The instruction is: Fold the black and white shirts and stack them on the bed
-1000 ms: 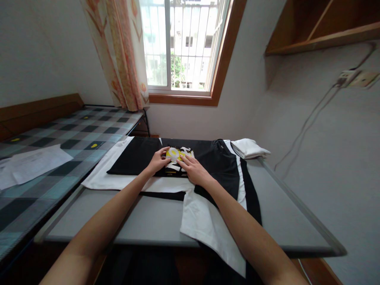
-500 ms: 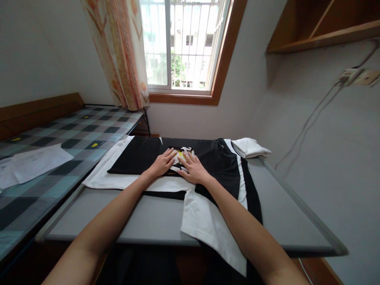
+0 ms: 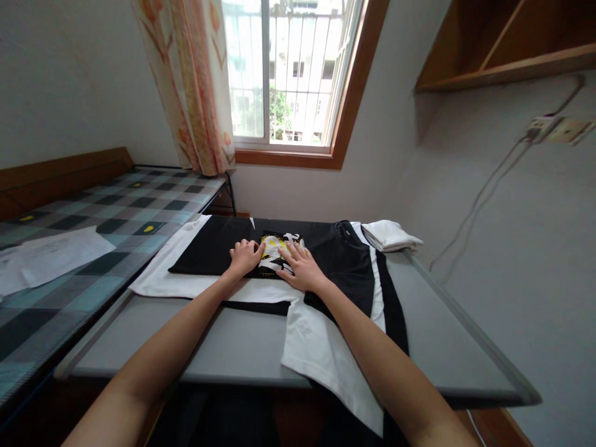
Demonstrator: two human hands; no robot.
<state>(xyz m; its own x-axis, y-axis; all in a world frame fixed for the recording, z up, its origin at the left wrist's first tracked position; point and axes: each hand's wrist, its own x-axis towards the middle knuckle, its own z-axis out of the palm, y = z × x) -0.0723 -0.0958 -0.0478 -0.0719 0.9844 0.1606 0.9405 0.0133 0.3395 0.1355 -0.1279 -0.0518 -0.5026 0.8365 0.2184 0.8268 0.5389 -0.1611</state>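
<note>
A small folded black cloth with a yellow and white print [image 3: 273,253] lies on black trousers [image 3: 209,245], which rest over a white short-sleeved shirt [image 3: 321,335]. My right hand [image 3: 302,266] is flat on the right part of the print, fingers spread. At the print's left edge, my left hand [image 3: 244,257] has its fingers curled, with thumb and index finger against the edge; its fingertips are partly hidden. More black cloth [image 3: 395,310] shows beneath the white shirt and hangs over the table's front edge.
The clothes lie on a grey table [image 3: 251,347]. A folded white cloth [image 3: 391,234] sits at its far right corner. Left of it stands a bed with a checked cover [image 3: 153,205] and papers [image 3: 60,257] on it. A shelf [image 3: 507,68] and cables [image 3: 484,186] are at the right.
My left hand has slid left off the middle of the print to its left edge, and its fingers have curled. My right hand has stayed nearly in place.
</note>
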